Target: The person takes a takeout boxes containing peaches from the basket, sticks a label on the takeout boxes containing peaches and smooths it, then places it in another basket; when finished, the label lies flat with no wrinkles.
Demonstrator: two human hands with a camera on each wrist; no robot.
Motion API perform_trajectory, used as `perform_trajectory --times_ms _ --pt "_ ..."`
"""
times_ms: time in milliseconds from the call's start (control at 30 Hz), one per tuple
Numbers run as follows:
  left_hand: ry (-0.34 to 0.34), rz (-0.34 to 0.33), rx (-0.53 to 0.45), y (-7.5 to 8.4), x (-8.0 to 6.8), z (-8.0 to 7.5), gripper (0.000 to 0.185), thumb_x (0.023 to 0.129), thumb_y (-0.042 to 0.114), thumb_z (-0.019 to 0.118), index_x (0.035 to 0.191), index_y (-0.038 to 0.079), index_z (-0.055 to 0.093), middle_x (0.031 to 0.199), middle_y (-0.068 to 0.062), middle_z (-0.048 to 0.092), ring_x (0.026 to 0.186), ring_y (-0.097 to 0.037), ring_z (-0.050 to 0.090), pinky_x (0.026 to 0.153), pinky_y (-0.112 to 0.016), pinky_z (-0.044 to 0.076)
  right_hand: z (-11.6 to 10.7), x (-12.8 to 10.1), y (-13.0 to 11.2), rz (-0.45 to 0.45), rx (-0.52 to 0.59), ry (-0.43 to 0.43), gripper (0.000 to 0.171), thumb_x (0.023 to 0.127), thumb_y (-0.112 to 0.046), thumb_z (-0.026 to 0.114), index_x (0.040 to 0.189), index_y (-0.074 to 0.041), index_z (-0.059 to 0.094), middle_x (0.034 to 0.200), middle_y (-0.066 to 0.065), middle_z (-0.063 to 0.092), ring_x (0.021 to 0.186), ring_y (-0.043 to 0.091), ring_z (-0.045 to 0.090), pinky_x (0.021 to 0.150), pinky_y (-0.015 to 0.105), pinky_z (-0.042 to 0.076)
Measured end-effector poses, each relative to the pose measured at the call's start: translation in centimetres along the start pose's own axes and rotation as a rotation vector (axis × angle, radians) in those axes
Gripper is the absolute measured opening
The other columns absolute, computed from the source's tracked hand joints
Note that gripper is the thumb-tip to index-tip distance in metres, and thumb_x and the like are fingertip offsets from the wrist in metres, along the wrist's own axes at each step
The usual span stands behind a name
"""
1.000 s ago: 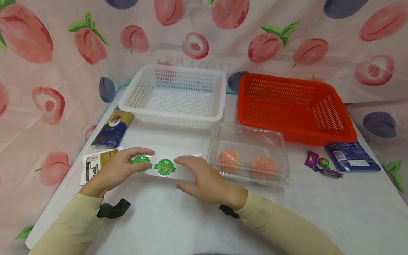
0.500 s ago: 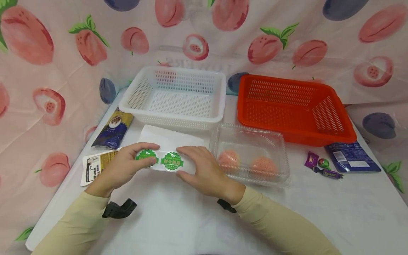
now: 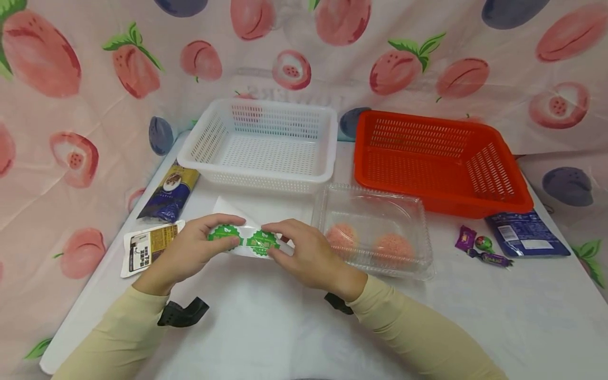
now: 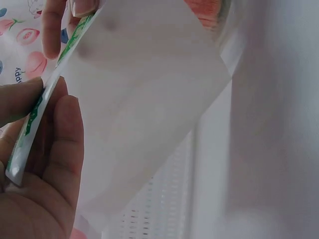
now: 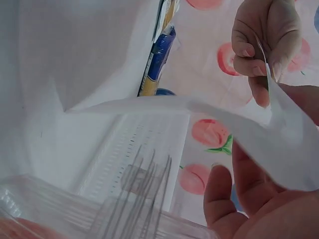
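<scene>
A white sticker sheet (image 3: 248, 231) with round green seal stickers (image 3: 263, 242) is stretched between both hands, above the table. My left hand (image 3: 190, 248) pinches its left end, thumb in front and fingers behind. At the other end my right hand (image 3: 313, 258) pinches the sheet beside the right sticker. Whether that sticker is lifting off is hard to tell. In the left wrist view the sheet's blank backing (image 4: 134, 89) spreads out as a loose flap, and it curves in the right wrist view (image 5: 294, 149). Close to the right hand lies a clear clamshell box (image 3: 423, 211) holding two pink balls (image 3: 394, 246).
Behind stand a white plastic basket (image 3: 256, 176) and a red one (image 3: 442, 203). At left lie a blue-and-gold packet (image 3: 168, 192) and a white-and-gold pouch (image 3: 144, 248). Small wrapped candies (image 3: 494, 258) and a blue pouch (image 3: 529, 237) lie at right.
Both hands first rose a little, and the left has shifted right toward the other. The right fingers now pinch the sheet, whose back flap has folded into a narrower peak.
</scene>
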State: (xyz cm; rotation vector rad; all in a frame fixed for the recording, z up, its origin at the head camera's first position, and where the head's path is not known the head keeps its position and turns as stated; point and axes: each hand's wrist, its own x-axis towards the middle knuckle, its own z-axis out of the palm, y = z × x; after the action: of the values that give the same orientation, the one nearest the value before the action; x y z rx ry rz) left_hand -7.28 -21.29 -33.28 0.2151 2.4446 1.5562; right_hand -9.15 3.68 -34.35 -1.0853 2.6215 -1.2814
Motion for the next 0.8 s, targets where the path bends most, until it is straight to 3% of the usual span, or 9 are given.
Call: perform_trajectory --times_ms 200,333,500,800 --pt "-0.001 0.011 0.006 0.0 0.2 0.2 0.037 0.096 0.016 0.070 0.130 0.004 0.064 0.118 -0.015 0.063 0.090 -0.020 0.061 0.077 -0.032 0.054 0.1 -0.1 0.5 -0.104 -0.023 0.086 0.025 0.089 -0.006 0.074 0.113 -0.007 0.075 0.110 0.004 0.071 0.096 0.016 0.065 0.083 0.031 0.055" --pt "0.000 0.008 0.013 -0.1 0.2 0.2 0.038 0.096 0.016 0.070 0.131 0.004 0.064 0.114 -0.014 0.065 0.091 -0.019 0.062 0.078 -0.033 0.055 0.2 -0.1 0.8 -0.210 -0.151 0.146 0.020 0.087 -0.005 0.076 0.107 -0.008 0.079 0.110 0.004 0.074 0.103 0.017 0.069 0.089 0.029 0.053" --pt "0.003 0.006 0.021 0.0 0.2 0.2 0.040 0.096 0.018 0.070 0.132 0.004 0.063 0.112 -0.012 0.066 0.090 -0.019 0.062 0.078 -0.033 0.054 0.3 -0.1 1.0 -0.305 -0.261 0.191 0.022 0.086 -0.004 0.076 0.108 -0.007 0.079 0.112 0.005 0.074 0.103 0.017 0.070 0.086 0.031 0.054" --pt "0.034 -0.004 0.038 -0.1 0.4 0.3 0.040 0.096 0.020 0.069 0.132 0.004 0.064 0.114 -0.013 0.065 0.089 -0.021 0.060 0.077 -0.031 0.052 0.4 -0.3 1.4 -0.324 -0.252 0.194 0.030 0.084 -0.006 0.079 0.114 -0.006 0.077 0.120 0.005 0.071 0.108 0.020 0.065 0.091 0.033 0.051"
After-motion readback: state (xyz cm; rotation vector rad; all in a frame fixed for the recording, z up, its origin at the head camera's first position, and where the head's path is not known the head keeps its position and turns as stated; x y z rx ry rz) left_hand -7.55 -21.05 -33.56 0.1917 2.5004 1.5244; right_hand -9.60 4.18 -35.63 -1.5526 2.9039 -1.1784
